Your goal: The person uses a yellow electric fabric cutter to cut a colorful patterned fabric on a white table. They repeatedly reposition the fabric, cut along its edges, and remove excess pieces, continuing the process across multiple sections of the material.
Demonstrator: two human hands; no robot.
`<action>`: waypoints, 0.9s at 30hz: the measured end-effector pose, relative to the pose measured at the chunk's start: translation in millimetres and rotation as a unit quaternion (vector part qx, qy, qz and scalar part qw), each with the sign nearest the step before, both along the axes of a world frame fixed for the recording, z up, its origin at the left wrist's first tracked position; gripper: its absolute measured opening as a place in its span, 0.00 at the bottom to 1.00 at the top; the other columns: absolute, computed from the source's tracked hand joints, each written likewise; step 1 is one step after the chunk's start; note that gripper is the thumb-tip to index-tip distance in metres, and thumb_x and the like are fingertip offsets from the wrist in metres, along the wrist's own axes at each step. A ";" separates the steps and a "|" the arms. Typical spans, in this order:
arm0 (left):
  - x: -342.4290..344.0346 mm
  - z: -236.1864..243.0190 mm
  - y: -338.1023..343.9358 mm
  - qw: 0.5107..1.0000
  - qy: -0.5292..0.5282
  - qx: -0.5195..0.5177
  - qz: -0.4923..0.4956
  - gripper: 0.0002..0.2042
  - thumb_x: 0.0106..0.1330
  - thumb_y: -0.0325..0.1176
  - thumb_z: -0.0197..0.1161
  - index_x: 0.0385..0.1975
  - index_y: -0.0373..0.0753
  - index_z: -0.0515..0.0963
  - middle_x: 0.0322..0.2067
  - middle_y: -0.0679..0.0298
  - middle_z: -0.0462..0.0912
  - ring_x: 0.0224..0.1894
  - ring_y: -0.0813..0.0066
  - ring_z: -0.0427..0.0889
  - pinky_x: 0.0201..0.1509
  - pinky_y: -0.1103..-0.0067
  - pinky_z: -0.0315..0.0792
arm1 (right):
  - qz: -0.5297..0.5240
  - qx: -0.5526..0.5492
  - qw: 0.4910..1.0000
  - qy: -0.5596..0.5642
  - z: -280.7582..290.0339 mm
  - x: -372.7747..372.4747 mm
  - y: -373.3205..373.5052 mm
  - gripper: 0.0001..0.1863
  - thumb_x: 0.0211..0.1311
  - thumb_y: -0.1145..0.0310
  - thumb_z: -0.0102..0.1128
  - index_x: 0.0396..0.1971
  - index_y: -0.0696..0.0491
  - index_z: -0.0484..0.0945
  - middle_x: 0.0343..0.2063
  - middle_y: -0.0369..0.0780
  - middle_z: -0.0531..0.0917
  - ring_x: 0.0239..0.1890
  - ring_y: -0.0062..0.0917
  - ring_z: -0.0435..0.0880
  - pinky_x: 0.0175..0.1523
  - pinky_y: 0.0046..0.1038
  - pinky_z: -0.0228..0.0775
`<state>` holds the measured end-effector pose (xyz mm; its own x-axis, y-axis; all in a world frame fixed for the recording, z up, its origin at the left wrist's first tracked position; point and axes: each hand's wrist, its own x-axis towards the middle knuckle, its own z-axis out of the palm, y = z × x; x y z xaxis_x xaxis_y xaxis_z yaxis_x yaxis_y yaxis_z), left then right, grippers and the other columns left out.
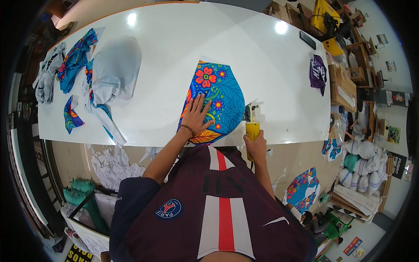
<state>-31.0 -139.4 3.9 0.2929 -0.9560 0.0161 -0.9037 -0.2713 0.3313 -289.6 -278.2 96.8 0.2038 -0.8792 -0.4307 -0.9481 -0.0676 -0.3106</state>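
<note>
A curved fabric piece [230,91] lies on the white table [166,56] in front of me, printed with blue leaves and red and purple flowers. My left hand [196,117] rests flat on its left side, fingers spread. Gripped in my right hand [257,147] is a yellow handheld electric fabric cutter [252,129] with a metal head. That head stands at the fabric's right edge, close to the table's near edge. Whether the blade touches the cloth cannot be made out.
On the table's left lie a white cloth heap [115,74], printed scraps [72,115] and a blue patterned piece [76,61]. A phone [307,40] and a purple cloth [317,72] are at the right. Paper-like white scraps [114,168] cover the floor at left.
</note>
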 end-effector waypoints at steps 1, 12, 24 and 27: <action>0.2 0.0 0.3 1.000 0.002 0.000 0.000 0.42 0.72 0.65 0.51 0.78 0.42 0.59 0.78 0.43 0.50 0.82 0.48 0.44 0.83 0.52 0.39 | 0.003 -0.003 1.000 0.000 0.3 0.5 -1.4 0.34 0.56 0.48 0.69 0.52 0.56 0.68 0.39 0.61 0.85 0.43 0.60 0.86 0.49 0.54 0.79; -0.5 0.1 0.5 1.000 -0.009 0.003 0.003 0.42 0.72 0.67 0.49 0.78 0.43 0.59 0.79 0.45 0.50 0.82 0.49 0.45 0.83 0.53 0.38 | 0.030 0.011 0.999 0.013 8.4 5.8 -21.9 0.33 0.56 0.48 0.69 0.51 0.55 0.69 0.39 0.59 0.85 0.44 0.59 0.86 0.49 0.54 0.78; -0.6 4.5 1.6 1.000 0.000 0.002 0.001 0.42 0.73 0.65 0.51 0.77 0.40 0.59 0.78 0.43 0.50 0.82 0.48 0.45 0.83 0.53 0.38 | 0.071 0.026 0.997 0.002 13.8 13.0 -49.3 0.32 0.56 0.48 0.68 0.51 0.55 0.69 0.39 0.57 0.85 0.43 0.57 0.86 0.48 0.53 0.77; -0.4 4.3 0.8 1.000 -0.011 0.010 0.006 0.42 0.72 0.67 0.49 0.77 0.42 0.60 0.79 0.45 0.51 0.82 0.49 0.46 0.83 0.54 0.39 | 0.088 0.026 0.996 0.002 14.3 16.3 -59.6 0.32 0.55 0.48 0.67 0.50 0.55 0.69 0.39 0.57 0.85 0.44 0.57 0.86 0.48 0.53 0.77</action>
